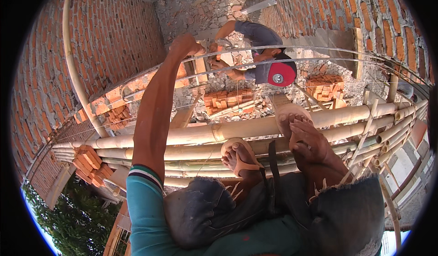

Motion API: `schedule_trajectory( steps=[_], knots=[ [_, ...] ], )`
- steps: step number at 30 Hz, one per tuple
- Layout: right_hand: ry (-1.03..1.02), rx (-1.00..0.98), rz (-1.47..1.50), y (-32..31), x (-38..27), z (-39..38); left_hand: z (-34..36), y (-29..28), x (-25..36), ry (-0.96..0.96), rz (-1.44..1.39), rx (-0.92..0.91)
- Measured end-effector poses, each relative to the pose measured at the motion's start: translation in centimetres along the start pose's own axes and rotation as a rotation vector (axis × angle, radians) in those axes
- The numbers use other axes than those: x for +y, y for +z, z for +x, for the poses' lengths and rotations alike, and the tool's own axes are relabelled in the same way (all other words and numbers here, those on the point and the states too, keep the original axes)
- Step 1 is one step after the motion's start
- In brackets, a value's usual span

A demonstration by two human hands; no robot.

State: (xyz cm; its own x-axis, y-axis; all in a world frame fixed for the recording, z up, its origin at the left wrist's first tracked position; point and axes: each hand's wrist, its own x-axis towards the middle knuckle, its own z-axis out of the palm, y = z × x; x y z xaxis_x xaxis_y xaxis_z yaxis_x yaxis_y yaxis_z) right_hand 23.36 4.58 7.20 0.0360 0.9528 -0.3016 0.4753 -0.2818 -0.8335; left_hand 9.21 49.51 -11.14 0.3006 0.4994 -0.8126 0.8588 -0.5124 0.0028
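My left hand [186, 46] reaches far forward at the end of my outstretched arm. Its fingers are curled closed beside a wooden board [200, 69] and the thin metal bars [237, 66]; what they grip, if anything, is hidden. Low down, my right hand [312, 139] seems to rest over my right foot, its fingers stretched out toward the toes. A person in a red and dark cap [282, 73] works across from me. That person's hand is at an orange-handled tool [219, 50], and their other hand is near the board.
Bamboo poles [255, 129] lie side by side under my sandalled feet. Brick stacks [228, 100] stand below on rubble, with another brick pile [91, 164] on the poles at left. Brick walls [100, 41] rise on both sides. An upright bamboo pole [75, 69] stands left.
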Motion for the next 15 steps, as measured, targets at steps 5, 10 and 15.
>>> schedule_trajectory(
  steps=[5, 10, 15],
  knots=[
    [0.173, -0.24, -0.054, -12.7, -6.9, -2.5, 0.8, 0.5, -0.6, 0.065, 0.072, 0.008],
    [0.194, -0.536, -0.316, -13.7, -9.8, -1.2, 1.6, 1.0, -0.7, 0.203, 0.094, 0.109],
    [-0.019, -0.464, -0.433, -0.3, -2.8, 6.6, 2.9, 1.5, -1.7, 0.213, 0.07, 0.103]
  ],
)
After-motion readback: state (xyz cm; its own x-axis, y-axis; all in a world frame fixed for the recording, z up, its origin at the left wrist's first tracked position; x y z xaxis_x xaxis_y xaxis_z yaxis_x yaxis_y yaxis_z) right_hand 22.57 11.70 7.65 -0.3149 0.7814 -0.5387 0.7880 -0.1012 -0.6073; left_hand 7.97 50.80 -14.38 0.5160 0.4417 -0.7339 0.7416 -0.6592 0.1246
